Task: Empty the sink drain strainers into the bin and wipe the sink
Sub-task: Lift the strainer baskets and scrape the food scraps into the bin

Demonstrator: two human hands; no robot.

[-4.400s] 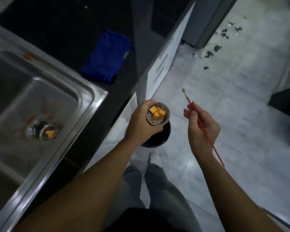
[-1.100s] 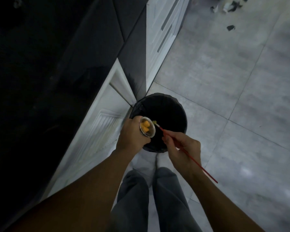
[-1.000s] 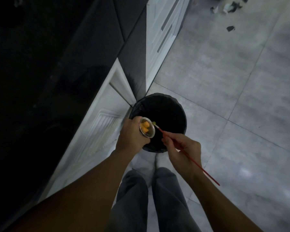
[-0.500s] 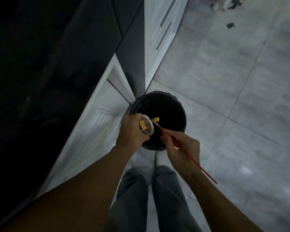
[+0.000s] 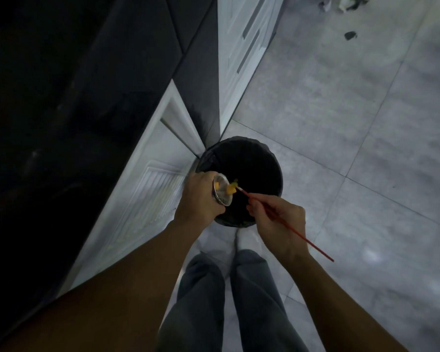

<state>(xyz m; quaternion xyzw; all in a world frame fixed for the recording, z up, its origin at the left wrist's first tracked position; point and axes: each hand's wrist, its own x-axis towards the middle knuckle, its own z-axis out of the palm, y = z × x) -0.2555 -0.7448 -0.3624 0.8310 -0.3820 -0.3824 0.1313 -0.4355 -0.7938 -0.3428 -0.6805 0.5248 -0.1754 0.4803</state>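
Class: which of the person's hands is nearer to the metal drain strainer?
Left. The left hand grips the strainer, tilted over the bin; the right hand is apart, to its right, holding a red brush whose tip points at the strainer's mouth.

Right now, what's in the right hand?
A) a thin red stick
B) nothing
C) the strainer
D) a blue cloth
A: the right hand pinches a thin red stick, whose tip meets the orange bits at the mouth of the strainer. The left hand grips the strainer over the bin.
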